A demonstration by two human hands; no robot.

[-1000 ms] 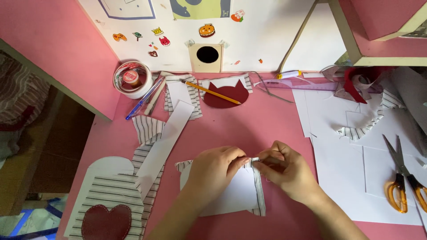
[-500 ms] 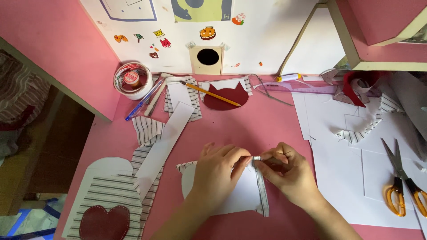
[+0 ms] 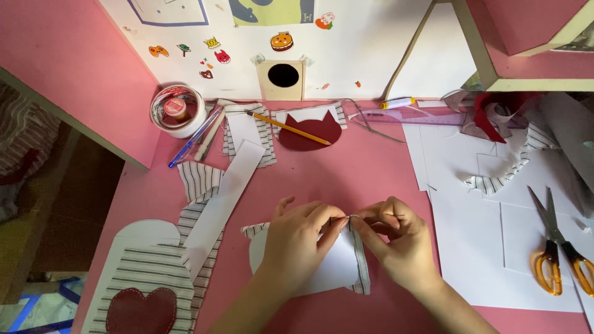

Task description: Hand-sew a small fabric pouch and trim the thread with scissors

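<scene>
On the pink table (image 3: 346,173), the white card piece (image 3: 334,269) with a striped fabric edge lies under both hands. The left hand (image 3: 297,244) presses it flat, fingertips pinching its top edge. The right hand (image 3: 396,241) pinches the striped strip (image 3: 360,260) beside them.

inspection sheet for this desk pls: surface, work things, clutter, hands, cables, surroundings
surface: pink desk, white paper sheets on its right part.
work things: white card piece edged with striped fabric, flat on the desk under both hands; a thin needle-like thing between the fingertips, too small to confirm.
clutter: orange-handled scissors, pencil, blue pen, tape roll, dark red cat-shaped cutout, striped panel with dark red heart, fabric strips.
hands: left hand and right hand pinch the piece's top edge.
cables: nothing seen.
surroundings: white wall with stickers, small box with a round hole.
</scene>
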